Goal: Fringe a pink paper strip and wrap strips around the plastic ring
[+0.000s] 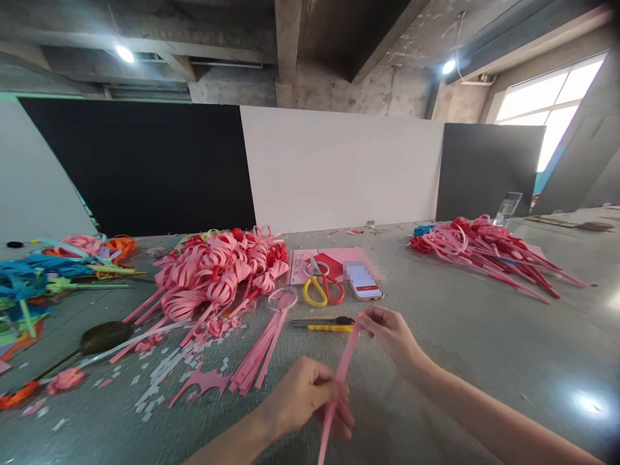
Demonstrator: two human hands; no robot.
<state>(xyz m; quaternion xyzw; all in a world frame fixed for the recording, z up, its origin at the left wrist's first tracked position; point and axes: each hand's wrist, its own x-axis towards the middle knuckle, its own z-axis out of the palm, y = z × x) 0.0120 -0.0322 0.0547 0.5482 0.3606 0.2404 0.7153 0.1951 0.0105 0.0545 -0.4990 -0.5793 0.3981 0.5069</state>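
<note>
A narrow pink paper strip (345, 359) runs slantwise between my two hands, its lower end leaving the bottom of the view. My left hand (314, 395) pinches it partway along, thumb on top and the other fingers curled behind. At the strip's upper end, my right hand (382, 326) holds it between thumb and fingertips, close to the yellow cutter (329, 327). Behind the cutter lie scissors with yellow and red handles (314, 292). Left of my hands, a bundle of pink strips (261, 342) fans out below a clear tape ring (282, 299).
Pink paper curls (208, 271) are heaped at the left, near a dark oval object (105, 337) and paper scraps. Farther left lie blue and orange strips (36, 274). A phone (364, 282) rests behind my right hand. Another red-pink pile (484, 248) is at the right.
</note>
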